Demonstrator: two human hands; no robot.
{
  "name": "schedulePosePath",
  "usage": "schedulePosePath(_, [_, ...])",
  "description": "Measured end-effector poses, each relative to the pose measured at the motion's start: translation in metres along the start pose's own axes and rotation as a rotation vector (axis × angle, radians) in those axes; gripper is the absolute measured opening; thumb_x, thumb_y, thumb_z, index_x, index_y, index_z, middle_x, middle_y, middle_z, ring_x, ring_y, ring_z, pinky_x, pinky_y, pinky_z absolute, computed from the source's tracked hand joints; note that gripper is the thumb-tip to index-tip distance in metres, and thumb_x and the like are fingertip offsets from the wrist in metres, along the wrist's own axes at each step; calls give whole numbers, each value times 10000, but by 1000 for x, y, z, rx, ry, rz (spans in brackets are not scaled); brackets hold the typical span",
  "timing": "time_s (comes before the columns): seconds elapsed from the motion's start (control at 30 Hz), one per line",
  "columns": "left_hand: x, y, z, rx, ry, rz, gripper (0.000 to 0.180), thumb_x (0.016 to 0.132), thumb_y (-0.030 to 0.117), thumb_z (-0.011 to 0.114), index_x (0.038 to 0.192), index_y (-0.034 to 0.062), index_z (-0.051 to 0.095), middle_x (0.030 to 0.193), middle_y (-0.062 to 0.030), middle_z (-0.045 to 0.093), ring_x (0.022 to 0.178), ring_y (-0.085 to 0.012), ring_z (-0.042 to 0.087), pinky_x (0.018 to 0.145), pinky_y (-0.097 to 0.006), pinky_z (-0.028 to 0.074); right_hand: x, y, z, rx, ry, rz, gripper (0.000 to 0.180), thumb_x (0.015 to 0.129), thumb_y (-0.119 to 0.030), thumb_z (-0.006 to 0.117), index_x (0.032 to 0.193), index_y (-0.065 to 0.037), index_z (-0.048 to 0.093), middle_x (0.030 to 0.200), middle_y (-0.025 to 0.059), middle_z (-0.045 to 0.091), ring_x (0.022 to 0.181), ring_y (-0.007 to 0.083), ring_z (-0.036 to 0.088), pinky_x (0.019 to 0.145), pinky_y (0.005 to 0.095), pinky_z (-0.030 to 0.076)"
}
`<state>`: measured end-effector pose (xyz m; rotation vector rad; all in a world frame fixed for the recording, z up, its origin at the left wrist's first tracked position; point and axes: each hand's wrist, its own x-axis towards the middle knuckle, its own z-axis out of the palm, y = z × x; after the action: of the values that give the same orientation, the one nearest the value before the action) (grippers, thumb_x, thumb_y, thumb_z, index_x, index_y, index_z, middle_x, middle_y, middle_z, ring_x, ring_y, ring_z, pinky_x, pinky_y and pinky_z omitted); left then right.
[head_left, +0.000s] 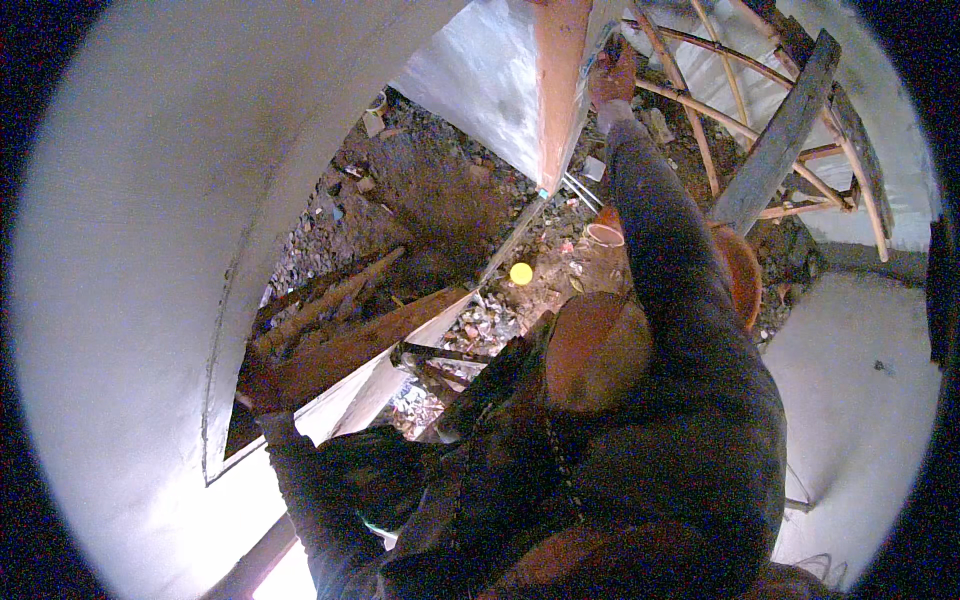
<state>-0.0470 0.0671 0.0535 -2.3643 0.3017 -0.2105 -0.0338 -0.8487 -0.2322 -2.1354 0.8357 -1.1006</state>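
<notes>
My right arm stretches up and away, and my right hand (612, 78) is at the edge of a pale panel beside a tan wooden strip (562, 90). Its fingers look bent, but whatever they hold is too dark and small to make out. Lower on the left, my left hand (262, 393) is by the near end of a reddish-brown plank (385, 335), close to the corner of the opening in the white wall (130, 260). Shadow hides its fingers, so I cannot tell whether it grips the plank.
Far below lies rubble-strewn ground (430, 190) with a yellow disc (521, 273) and a small orange pot (604, 234). Behind my right arm shows an orange bucket-like thing (740, 275). Crossed poles (735, 125) and a grey plank (785, 130) stand at the right.
</notes>
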Motion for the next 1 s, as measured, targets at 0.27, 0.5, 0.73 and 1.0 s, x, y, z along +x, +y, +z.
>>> schedulePosePath(0.27, [20, 34, 23, -104, 34, 6, 500, 1043, 383, 464, 1464, 115, 503, 1493, -125, 525, 1378, -342, 479, 1141, -531, 356, -10, 126, -2, -682, -527, -483, 433, 945, -332, 639, 1255, -35, 584, 1207, 167, 672, 1029, 351, 669, 900, 524, 545])
schedulePosePath(0.5, [18, 34, 25, -126, 11, -5, 502, 1046, 370, 458, 1474, 109, 488, 1506, -129, 508, 1389, -342, 466, 1153, -525, 345, 76, -68, -99, 179, -194, 152, 381, 1005, -272, 553, 1277, -6, 580, 1144, 184, 680, 1004, 330, 683, 857, 475, 564])
schedulePosePath(0.73, [20, 45, 31, -164, 28, -1, 503, 1050, 358, 452, 1483, 103, 473, 1519, -134, 491, 1400, -342, 453, 1165, -519, 334, 178, -317, -263, 86, 254, -430, 368, 1006, -149, 591, 1322, 39, 584, 1230, 228, 659, 1093, 335, 667, 923, 443, 537])
schedulePosePath(1.0, [14, 45, 26, -169, 55, -11, 506, 1053, 344, 446, 1494, 97, 455, 1534, -138, 472, 1412, -343, 438, 1179, -511, 321, 153, -208, -171, -27, 218, -357, 371, 998, -145, 598, 1324, 31, 585, 1208, 212, 663, 1078, 317, 665, 909, 430, 538])
